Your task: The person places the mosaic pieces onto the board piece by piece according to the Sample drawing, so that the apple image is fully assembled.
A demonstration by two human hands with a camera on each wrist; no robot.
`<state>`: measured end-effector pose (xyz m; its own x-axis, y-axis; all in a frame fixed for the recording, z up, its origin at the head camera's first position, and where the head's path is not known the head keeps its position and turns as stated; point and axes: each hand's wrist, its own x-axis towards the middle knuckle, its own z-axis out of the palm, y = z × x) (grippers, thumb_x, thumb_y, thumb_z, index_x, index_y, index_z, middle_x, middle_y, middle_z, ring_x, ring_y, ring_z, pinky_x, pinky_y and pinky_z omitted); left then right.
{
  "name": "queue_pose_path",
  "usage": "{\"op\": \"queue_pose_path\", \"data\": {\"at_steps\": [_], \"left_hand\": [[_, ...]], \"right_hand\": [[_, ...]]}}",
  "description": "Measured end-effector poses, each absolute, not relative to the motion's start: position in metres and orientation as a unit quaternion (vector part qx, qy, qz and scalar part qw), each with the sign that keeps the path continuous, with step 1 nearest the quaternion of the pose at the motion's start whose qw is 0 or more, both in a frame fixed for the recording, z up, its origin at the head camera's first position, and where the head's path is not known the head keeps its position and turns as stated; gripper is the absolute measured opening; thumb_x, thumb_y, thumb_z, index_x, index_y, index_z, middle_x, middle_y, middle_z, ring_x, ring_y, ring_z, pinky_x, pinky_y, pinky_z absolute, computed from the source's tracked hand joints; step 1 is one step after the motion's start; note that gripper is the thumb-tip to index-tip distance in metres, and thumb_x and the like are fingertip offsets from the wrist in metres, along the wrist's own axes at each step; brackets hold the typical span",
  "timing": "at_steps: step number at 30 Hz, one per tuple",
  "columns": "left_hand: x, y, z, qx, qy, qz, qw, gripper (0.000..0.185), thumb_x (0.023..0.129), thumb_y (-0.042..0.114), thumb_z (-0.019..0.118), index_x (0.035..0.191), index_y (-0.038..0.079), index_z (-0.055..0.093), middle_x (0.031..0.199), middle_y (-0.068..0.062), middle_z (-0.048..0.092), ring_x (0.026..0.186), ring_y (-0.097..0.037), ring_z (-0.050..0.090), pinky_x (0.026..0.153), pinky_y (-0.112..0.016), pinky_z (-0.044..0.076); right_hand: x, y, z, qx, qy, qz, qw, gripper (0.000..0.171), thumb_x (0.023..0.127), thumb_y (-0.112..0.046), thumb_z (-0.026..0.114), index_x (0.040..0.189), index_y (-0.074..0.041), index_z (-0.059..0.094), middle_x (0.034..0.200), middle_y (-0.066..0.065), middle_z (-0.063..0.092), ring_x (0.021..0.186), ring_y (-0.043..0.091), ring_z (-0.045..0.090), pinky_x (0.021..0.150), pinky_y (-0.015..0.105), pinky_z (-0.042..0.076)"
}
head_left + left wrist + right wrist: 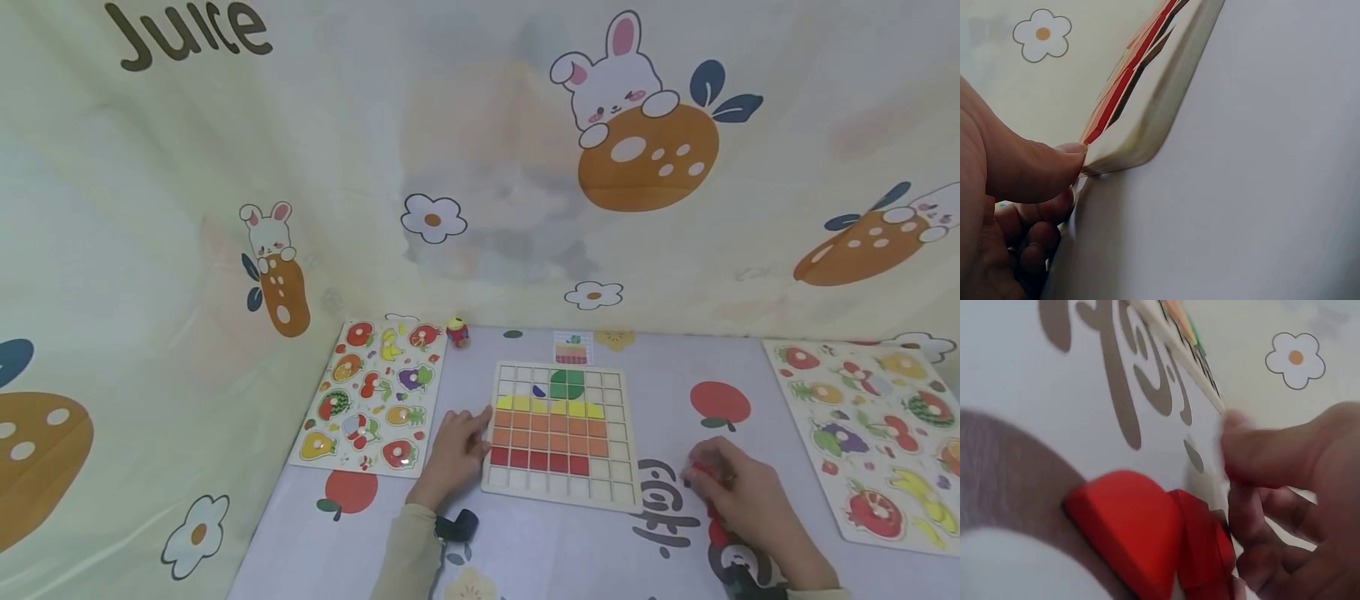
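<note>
A square grid board lies flat, with rows of red, orange and yellow pieces, a green shape and a small blue piece above them. At its left edge rests my left hand. The left wrist view shows the thumb pressed against the board's side, the other fingers bent below. To the right of the board, my right hand pinches a small red block, mostly covered by the fingers. Loose red blocks, one with a rounded side, lie on the tabletop beside that hand.
Fruit puzzle boards stand on either side, one at left and one at right. Behind the grid board lie a small picture card and a red and yellow toy figure. A printed curtain encloses the table.
</note>
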<state>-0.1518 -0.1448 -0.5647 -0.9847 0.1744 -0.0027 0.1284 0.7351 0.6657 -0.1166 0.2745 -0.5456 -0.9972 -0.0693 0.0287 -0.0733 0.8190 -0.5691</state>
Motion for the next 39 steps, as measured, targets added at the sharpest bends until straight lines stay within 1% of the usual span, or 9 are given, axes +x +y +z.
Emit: {"op": "queue_pose_path", "data": {"at_steps": [4, 9, 12, 16, 19, 23, 28, 34, 39], "left_hand": [[-0.151, -0.145, -0.565, 0.081, 0.932, 0.352, 0.03, 0.057, 0.099, 0.012, 0.068, 0.155, 0.012, 0.056, 0.086, 0.006, 0.052, 0.088, -0.01, 0.04, 0.072, -0.022, 0.037], [-0.15, -0.145, -0.564, 0.078, 0.932, 0.353, 0.033, 0.057, 0.099, 0.012, 0.068, 0.155, 0.012, 0.055, 0.086, 0.006, 0.052, 0.088, -0.01, 0.04, 0.072, -0.022, 0.036], [-0.15, -0.146, -0.565, 0.079, 0.931, 0.354, 0.032, 0.057, 0.099, 0.012, 0.068, 0.154, 0.012, 0.056, 0.086, 0.006, 0.051, 0.088, -0.01, 0.039, 0.072, -0.022, 0.036], [-0.15, -0.146, -0.566, 0.081, 0.931, 0.355, 0.031, 0.056, 0.099, 0.012, 0.069, 0.154, 0.012, 0.057, 0.086, 0.007, 0.051, 0.088, -0.009, 0.039, 0.072, -0.022, 0.036], [-0.151, -0.146, -0.565, 0.08, 0.931, 0.355, 0.032, 0.056, 0.099, 0.013, 0.068, 0.154, 0.012, 0.056, 0.086, 0.007, 0.051, 0.088, -0.01, 0.039, 0.072, -0.022, 0.036], [-0.15, -0.146, -0.564, 0.081, 0.931, 0.355, 0.033, 0.057, 0.099, 0.012, 0.068, 0.154, 0.012, 0.056, 0.086, 0.006, 0.051, 0.088, -0.01, 0.039, 0.072, -0.022, 0.036], [-0.151, -0.145, -0.564, 0.083, 0.931, 0.353, 0.035, 0.057, 0.099, 0.012, 0.069, 0.155, 0.012, 0.056, 0.086, 0.006, 0.051, 0.088, -0.01, 0.039, 0.072, -0.022, 0.036], [-0.152, -0.144, -0.565, 0.084, 0.931, 0.353, 0.034, 0.057, 0.099, 0.013, 0.069, 0.154, 0.012, 0.056, 0.086, 0.006, 0.051, 0.088, -0.01, 0.039, 0.072, -0.021, 0.037], [-0.152, -0.145, -0.564, 0.083, 0.932, 0.352, 0.035, 0.057, 0.1, 0.013, 0.068, 0.155, 0.012, 0.055, 0.087, 0.006, 0.051, 0.088, -0.01, 0.039, 0.072, -0.022, 0.036]], "right_hand": [[-0.116, 0.273, -0.545, 0.013, -0.945, 0.326, 0.035, 0.025, 0.094, -0.024, 0.083, 0.115, -0.018, 0.072, 0.093, 0.005, 0.078, 0.067, 0.006, 0.06, 0.057, 0.017, 0.05], [-0.116, 0.268, -0.543, -0.018, -0.922, 0.384, 0.041, 0.04, 0.092, -0.027, 0.086, 0.128, -0.013, 0.076, 0.113, 0.014, 0.08, 0.078, -0.002, 0.07, 0.067, 0.009, 0.057], [-0.117, 0.261, -0.543, -0.023, -0.901, 0.431, 0.032, 0.045, 0.092, -0.023, 0.085, 0.134, -0.011, 0.074, 0.119, 0.016, 0.079, 0.086, -0.01, 0.069, 0.072, 0.007, 0.058], [-0.117, 0.246, -0.544, -0.021, -0.89, 0.455, 0.02, 0.046, 0.092, -0.02, 0.084, 0.135, -0.01, 0.072, 0.12, 0.016, 0.079, 0.09, -0.014, 0.067, 0.076, 0.007, 0.058], [-0.118, 0.232, -0.545, -0.018, -0.896, 0.444, 0.013, 0.042, 0.092, -0.019, 0.084, 0.132, -0.011, 0.074, 0.116, 0.012, 0.08, 0.09, -0.01, 0.068, 0.076, 0.008, 0.058], [-0.117, 0.212, -0.547, 0.001, -0.901, 0.433, 0.008, 0.038, 0.091, -0.02, 0.086, 0.126, -0.013, 0.076, 0.105, 0.008, 0.08, 0.081, 0.002, 0.066, 0.066, 0.013, 0.056], [-0.115, 0.193, -0.552, 0.045, -0.906, 0.421, 0.028, 0.039, 0.083, -0.024, 0.092, 0.119, -0.015, 0.08, 0.091, -0.002, 0.073, 0.074, 0.006, 0.055, 0.055, 0.019, 0.046], [-0.117, 0.181, -0.556, 0.064, -0.919, 0.387, 0.035, 0.037, 0.078, -0.025, 0.096, 0.112, -0.018, 0.084, 0.101, -0.003, 0.075, 0.082, 0.01, 0.056, 0.064, 0.016, 0.05], [-0.119, 0.177, -0.556, 0.055, -0.928, 0.367, 0.02, 0.043, 0.077, -0.027, 0.097, 0.116, -0.015, 0.084, 0.105, 0.001, 0.075, 0.085, 0.015, 0.056, 0.065, 0.017, 0.05]]}}
